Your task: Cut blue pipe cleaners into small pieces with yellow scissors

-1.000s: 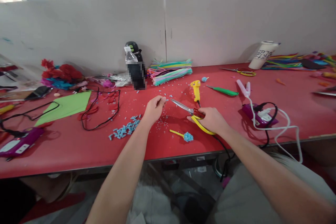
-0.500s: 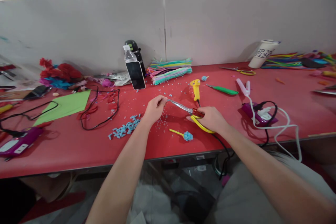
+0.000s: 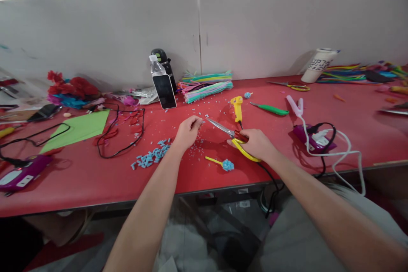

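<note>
My right hand (image 3: 256, 142) grips a pair of scissors (image 3: 225, 128) by the yellow and red handles, with the blades pointing left. Just beyond the blade tips, the fingers of my left hand (image 3: 188, 131) are pinched together; what they hold is too small to make out. Below the scissors lies a blue fluffy ball on a yellow stem (image 3: 227, 165). Many short blue cut pieces (image 3: 153, 155) are heaped on the red table (image 3: 117, 178), left of my left forearm. Tiny pale scraps are scattered beneath my hands.
A yellow glue gun (image 3: 237, 108) stands behind the scissors, its cord running down. Bundled pipe cleaners (image 3: 207, 87), a phone (image 3: 164, 91) and a black bottle (image 3: 170, 72) are by the partition. Green-handled pliers (image 3: 273, 109) and a purple power strip (image 3: 314, 138) lie right.
The scissor tips have drawn slightly away from my left fingers, leaving a small gap. My left hand stays almost in place, still pinched.
</note>
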Tool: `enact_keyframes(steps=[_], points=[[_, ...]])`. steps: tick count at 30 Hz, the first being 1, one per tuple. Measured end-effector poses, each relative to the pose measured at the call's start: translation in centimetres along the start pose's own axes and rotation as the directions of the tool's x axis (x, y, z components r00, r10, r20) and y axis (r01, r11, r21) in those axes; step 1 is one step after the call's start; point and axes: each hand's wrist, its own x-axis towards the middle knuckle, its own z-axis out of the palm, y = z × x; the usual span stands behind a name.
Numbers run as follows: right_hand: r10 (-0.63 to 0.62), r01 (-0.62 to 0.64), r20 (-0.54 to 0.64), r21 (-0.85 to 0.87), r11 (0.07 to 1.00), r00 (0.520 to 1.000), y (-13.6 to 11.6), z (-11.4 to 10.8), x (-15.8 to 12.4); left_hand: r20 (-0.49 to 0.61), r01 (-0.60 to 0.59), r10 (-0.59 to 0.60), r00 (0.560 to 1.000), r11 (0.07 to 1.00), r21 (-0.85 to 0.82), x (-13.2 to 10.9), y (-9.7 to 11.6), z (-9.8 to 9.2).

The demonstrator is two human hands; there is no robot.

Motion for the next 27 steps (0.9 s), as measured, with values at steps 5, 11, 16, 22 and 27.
enact_keyframes(steps=[5,11,16,22,27], points=[[-0.005,0.005,0.005,-0.045,0.999,1.0,-0.04,0.12,0.09,0.004,-0.004,0.005,1.0,1.0,-0.001,-0.04,0.13,0.02],[-0.012,0.013,0.016,-0.086,0.996,1.0,-0.01,0.2,0.31,-0.005,-0.008,0.008,1.0,1.0,0.0,-0.07,0.18,-0.03],[-0.031,0.032,0.012,-0.094,0.995,0.999,0.24,0.4,0.36,0.007,-0.001,0.001,1.0,1.0,-0.002,-0.08,0.27,0.0],[-0.008,0.006,-0.013,-0.098,0.995,1.0,0.21,0.52,0.42,0.007,0.019,-0.019,1.0,1.0,-0.015,-0.14,0.22,0.17],[0.034,-0.033,0.01,-0.047,0.998,0.999,0.0,0.26,0.24,0.0,0.02,-0.02,1.0,1.0,-0.016,-0.13,0.13,0.11]])
